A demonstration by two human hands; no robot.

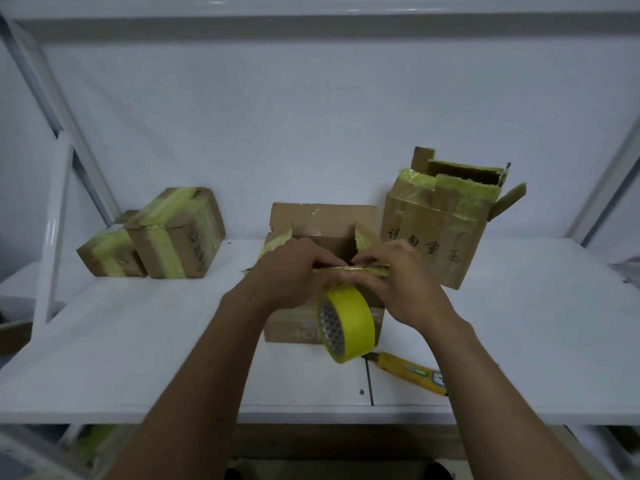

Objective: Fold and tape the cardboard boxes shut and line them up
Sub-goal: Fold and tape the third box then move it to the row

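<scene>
Pinching flap (pixel 364 269) | left hand (pixel 291 270), right hand (pixel 398 282) | box (pixel 322 220) open

**One head-worn view, aimed forward and down**

Single wide-angle camera, worn on the person's head, at the near edge of the white table (pixel 138 341). It faces forward and tilts down. Both forearms enter from the bottom edge and meet at frame centre. Left hand (pixel 294 271), right hand (pixel 405 282) and the open box (pixel 322 220) sit close, mid-frame. The table runs across the lower half. The back wall (pixel 311 116) fills the upper half.
</scene>
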